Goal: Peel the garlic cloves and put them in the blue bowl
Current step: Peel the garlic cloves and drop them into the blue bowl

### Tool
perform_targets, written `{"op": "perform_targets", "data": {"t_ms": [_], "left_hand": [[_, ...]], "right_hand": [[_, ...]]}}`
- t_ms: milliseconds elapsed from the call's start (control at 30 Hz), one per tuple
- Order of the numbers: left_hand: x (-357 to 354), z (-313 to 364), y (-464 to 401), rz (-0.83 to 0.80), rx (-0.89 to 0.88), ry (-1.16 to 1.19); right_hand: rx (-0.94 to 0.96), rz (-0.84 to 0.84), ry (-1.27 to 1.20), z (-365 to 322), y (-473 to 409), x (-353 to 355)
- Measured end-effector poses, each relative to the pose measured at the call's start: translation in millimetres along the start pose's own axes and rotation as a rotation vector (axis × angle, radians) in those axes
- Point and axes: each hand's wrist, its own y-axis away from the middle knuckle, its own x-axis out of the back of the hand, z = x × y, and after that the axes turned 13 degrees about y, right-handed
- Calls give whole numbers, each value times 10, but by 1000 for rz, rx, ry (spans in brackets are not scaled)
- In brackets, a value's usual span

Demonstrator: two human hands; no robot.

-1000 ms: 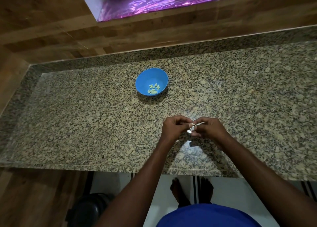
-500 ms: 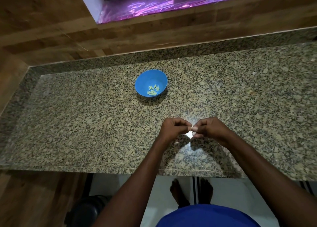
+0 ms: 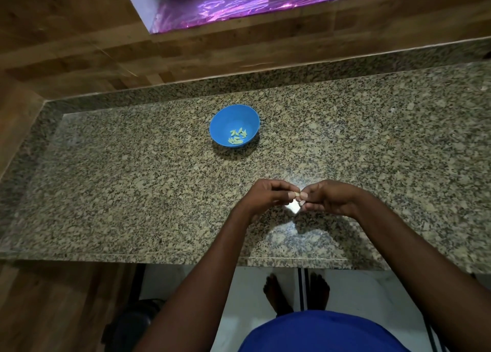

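Same spot as before: both hands (image 3: 300, 197) w/ garlic clove (image 3: 297, 194) pinched, above granite counter (image 3: 132, 192), wood wall (image 3: 79, 33) behind.

Dim scene, lit from overhead. A white glare spot on the granite counter (image 3: 132, 192) lies just below the hands; their shadows fall toward 6 o'clock. Purple glow at 12 o'clock. Wide-angle bending curves the edges; corners darken, focus slightly soft.
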Motion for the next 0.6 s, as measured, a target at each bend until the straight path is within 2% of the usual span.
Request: {"op": "perform_targets", "data": {"t_ms": [267, 433, 600], "left_hand": [[-3, -39, -49, -11, -8, 27], [-51, -104, -80, 154, -193, -114], [-94, -106, -66, 151, -186, -67]], "right_hand": [[-32, 20, -80, 5, 0, -18], [83, 142, 99, -16, 3, -38], [156, 200, 296, -79, 39, -61]]}}
